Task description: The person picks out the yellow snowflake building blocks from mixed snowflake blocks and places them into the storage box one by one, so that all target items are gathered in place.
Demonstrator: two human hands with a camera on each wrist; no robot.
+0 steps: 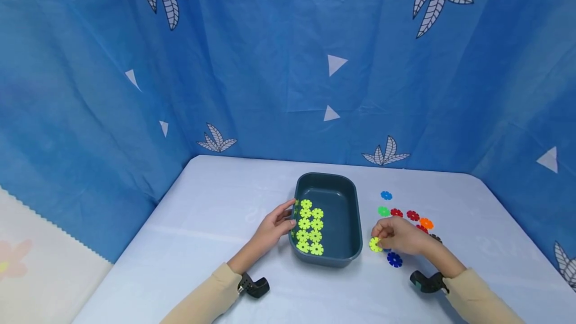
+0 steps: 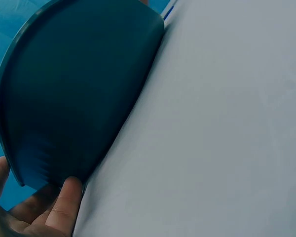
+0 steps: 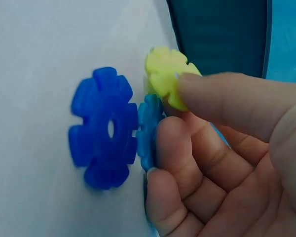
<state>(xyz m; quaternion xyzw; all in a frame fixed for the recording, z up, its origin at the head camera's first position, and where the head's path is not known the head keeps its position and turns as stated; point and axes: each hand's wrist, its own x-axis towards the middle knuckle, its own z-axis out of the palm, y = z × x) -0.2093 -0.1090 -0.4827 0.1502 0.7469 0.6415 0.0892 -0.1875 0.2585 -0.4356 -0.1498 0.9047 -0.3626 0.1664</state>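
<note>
My left hand (image 1: pixel 273 223) rests against the left side of a dark teal plastic bin (image 1: pixel 335 224), thumb and index fingertips right at the rim. The left wrist view shows fingers (image 2: pixel 66 205) touching its outer wall. Several yellow-green flower-shaped discs (image 1: pixel 304 224) lie in two columns along the bin's left inside. To the right of the bin, my right hand (image 1: pixel 400 234) pinches another yellow notched disc (image 3: pixel 165 74) between thumb and fingers. Close by its curled fingers is a light blue disc (image 3: pixel 150 131), and a dark blue disc (image 3: pixel 106 128) lies on the table beside them.
Beyond my right hand lie loose discs: a light blue one (image 1: pixel 386 195), a green one (image 1: pixel 384 211), red ones (image 1: pixel 412 215), an orange one (image 1: pixel 426 223) and a dark brown one (image 1: pixel 435 237). A blue patterned curtain (image 1: pixel 288 64) hangs behind the white table (image 1: pixel 234 194).
</note>
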